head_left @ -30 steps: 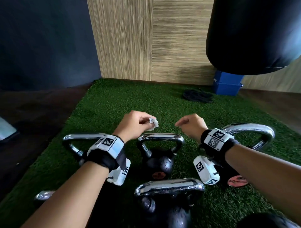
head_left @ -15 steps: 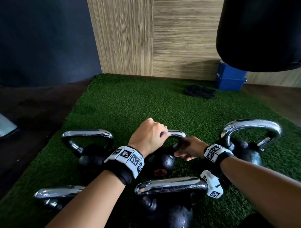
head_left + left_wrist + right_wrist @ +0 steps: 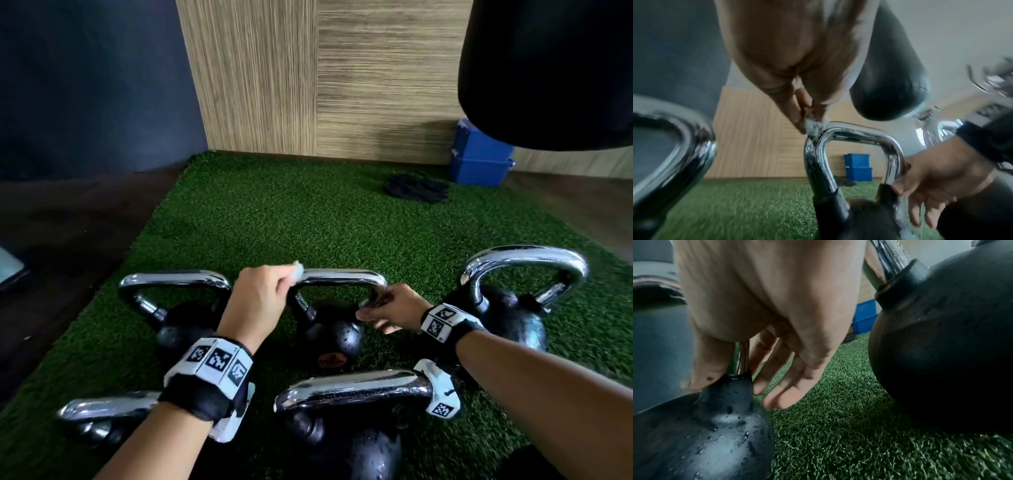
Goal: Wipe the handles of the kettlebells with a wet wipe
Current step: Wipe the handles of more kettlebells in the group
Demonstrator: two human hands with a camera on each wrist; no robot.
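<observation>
Left hand (image 3: 260, 301) pinches wipe (image 3: 297, 273) on handle (image 3: 339, 278); right hand (image 3: 394, 310) grips handle's right leg.

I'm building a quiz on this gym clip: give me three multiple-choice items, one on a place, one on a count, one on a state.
1. Where is the wet wipe?
A on the turf
B at the middle kettlebell's handle
C on the blue box

2. How many chrome handles show in the head view?
A three
B five
C seven

3. How does the right hand hold?
A thumb and fingers about the handle's right leg
B flat on the turf
C on the punching bag

Answers: B, the left hand pinches it there; B, five counted; A, the right wrist view shows it.
</observation>
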